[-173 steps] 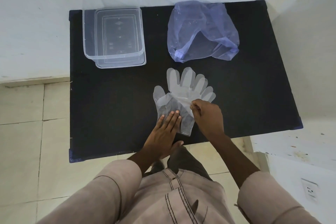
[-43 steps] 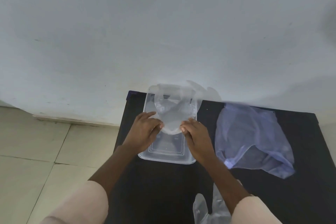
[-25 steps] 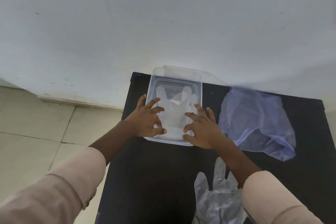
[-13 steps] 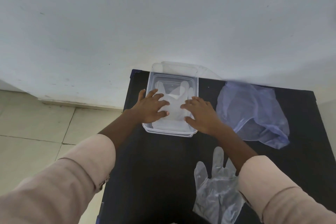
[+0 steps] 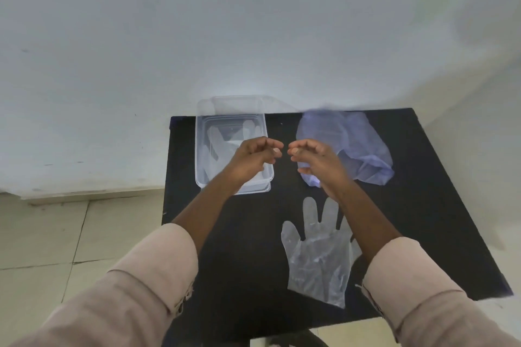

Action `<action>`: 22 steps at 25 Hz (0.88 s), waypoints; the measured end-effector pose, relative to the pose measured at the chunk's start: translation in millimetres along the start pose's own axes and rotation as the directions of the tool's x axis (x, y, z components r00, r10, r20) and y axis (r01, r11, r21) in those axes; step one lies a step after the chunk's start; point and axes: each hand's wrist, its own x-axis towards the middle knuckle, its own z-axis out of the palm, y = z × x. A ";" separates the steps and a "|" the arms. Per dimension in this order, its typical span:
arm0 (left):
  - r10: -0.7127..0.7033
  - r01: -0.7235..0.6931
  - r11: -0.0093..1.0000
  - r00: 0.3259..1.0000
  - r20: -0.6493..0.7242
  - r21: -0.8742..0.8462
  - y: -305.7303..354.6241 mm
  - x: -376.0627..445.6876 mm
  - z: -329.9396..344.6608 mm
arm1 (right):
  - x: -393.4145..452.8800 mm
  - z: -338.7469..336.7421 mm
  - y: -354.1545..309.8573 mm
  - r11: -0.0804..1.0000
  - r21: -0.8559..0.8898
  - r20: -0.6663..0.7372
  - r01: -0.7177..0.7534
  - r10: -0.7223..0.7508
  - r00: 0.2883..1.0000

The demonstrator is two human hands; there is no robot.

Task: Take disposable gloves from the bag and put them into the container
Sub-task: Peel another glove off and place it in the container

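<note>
A: Setting?
B: Plain indoor room, likely a home (nothing marks it as a lab or shop). Bare white wall point(image 5: 253, 22), pale tiled floor point(image 5: 56, 234) with a skirting ledge.
A: Furniture?
B: One small black table point(image 5: 423, 205) pushed into the wall corner.

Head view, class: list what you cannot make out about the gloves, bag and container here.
- Container: the left hand covers part of it, so the glove count inside is unclear.
- Bag: crumpled, translucent, motion-blurred along its top; contents unreadable.
- Glove on the table: the right forearm hides its right fingers.
</note>
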 end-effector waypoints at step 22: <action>-0.359 0.364 0.927 0.931 -0.069 0.089 -126.1 -143.9 154.3 | -183.8 -55.7 212.9 0.820 -0.084 -0.323 -0.567 0.516 0.794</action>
